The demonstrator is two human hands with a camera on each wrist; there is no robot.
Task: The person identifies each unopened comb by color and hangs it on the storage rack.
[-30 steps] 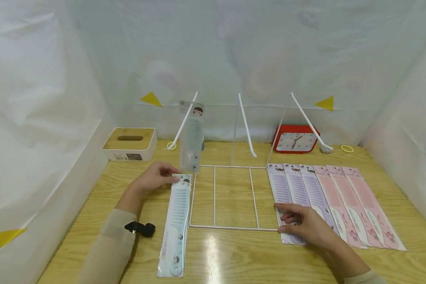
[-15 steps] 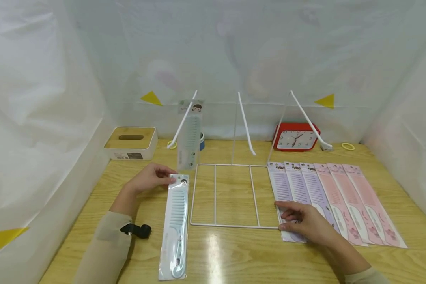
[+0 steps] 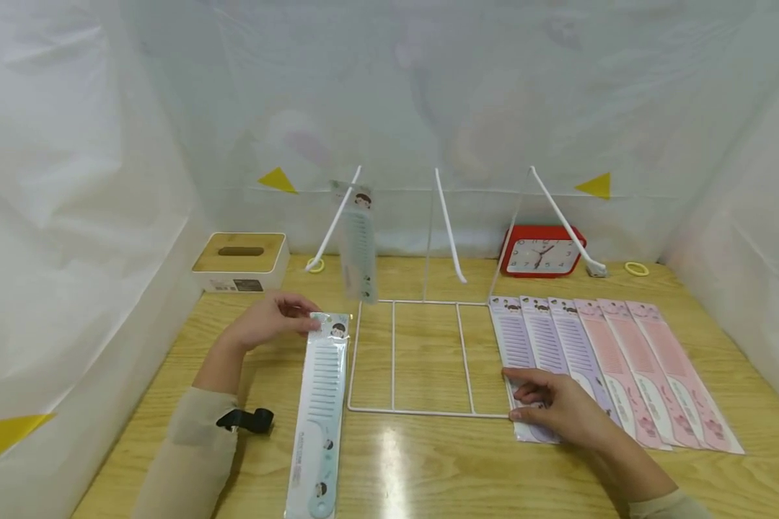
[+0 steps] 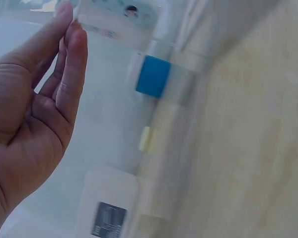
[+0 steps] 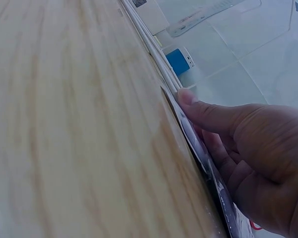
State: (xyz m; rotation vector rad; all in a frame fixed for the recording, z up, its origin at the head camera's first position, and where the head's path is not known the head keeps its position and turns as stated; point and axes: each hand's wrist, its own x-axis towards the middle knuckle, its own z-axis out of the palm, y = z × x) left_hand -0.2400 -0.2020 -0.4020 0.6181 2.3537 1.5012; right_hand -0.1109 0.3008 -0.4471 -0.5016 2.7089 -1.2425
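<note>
In the head view, my left hand (image 3: 267, 323) pinches the top corner of a packaged light-blue comb (image 3: 322, 404), whose long end points toward me. Its thumb and fingertips meet at the card in the left wrist view. A similar packaged comb (image 3: 359, 245) hangs from the left hook of the white wire rack (image 3: 428, 413). At the rack's right side, my right hand (image 3: 561, 407) has its thumb and curled fingers on the base wire, over the nearest purple comb pack (image 3: 514, 339). The right wrist view shows the thumb (image 5: 186, 96) against the wire.
Purple and pink comb packs (image 3: 671, 375) lie in a row at the right. Behind the rack stand a red clock (image 3: 541, 252) and, to the left, a tissue box (image 3: 240, 263). Blue tape (image 4: 153, 77) shows in the left wrist view. White sheeting encloses the table.
My left hand has shifted slightly left, and the comb it holds has turned and tilted a little. The hanging comb has swung to the right. My right hand has stayed in place.
</note>
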